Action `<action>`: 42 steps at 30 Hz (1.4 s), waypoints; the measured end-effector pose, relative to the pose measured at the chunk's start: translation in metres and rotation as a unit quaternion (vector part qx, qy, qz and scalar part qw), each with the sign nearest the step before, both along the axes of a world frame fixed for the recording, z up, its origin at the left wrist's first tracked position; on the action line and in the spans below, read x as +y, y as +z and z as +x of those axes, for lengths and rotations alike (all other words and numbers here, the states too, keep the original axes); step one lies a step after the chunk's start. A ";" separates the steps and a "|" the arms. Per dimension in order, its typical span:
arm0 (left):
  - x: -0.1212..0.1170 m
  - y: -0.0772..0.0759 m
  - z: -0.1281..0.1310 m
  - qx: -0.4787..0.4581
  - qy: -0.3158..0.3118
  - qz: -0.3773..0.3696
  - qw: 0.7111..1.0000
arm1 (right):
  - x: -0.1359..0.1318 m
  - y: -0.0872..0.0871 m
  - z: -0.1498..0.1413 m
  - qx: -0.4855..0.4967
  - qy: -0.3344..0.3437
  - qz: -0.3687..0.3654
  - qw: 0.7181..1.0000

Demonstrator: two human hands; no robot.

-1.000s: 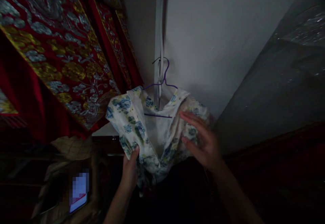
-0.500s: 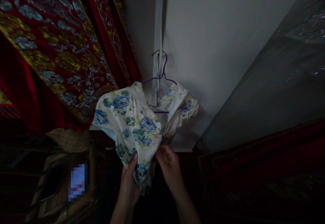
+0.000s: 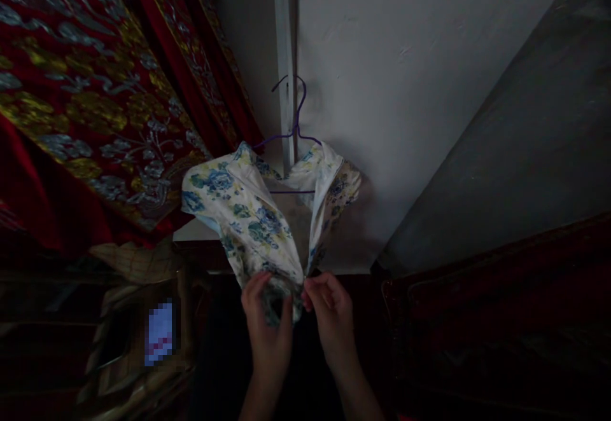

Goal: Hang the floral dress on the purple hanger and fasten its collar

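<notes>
A white garment with blue flowers point(image 3: 248, 211) hangs on a purple wire hanger point(image 3: 293, 119) hooked on a white strip on the wall. My left hand point(image 3: 267, 332) is closed on the garment's lower part, fingers pinching the cloth. My right hand point(image 3: 329, 316) is closed beside it, pinching the garment's edge where the two sides meet. Both hands are close together below the hanger.
Red cloth with gold and silver embroidery point(image 3: 95, 103) hangs at the left. A grey wall point(image 3: 405, 90) is behind. Dark furniture point(image 3: 501, 319) stands at the right. A lit screen point(image 3: 160, 332) lies among bags at the lower left.
My right hand came down from the garment's right shoulder to its lower edge next to my left hand. The garment's two sides have been drawn together at the bottom.
</notes>
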State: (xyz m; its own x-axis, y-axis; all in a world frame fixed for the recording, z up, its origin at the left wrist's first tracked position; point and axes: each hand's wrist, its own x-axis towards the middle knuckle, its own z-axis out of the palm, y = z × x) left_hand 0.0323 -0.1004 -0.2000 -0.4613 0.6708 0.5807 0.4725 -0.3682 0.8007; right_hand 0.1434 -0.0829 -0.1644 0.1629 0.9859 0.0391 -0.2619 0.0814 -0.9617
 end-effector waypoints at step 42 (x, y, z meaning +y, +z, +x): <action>0.000 0.000 0.023 0.063 -0.293 -0.216 0.929 | 0.147 0.110 0.025 -0.425 -0.067 0.228 0.873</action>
State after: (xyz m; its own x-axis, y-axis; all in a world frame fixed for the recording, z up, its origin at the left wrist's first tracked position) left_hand 0.0550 -0.1004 -0.2003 0.1098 0.9684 0.2237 0.3922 -0.2490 0.8855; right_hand 0.1689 0.0644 -0.0545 -0.0040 0.8104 0.5858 0.5729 0.4820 -0.6629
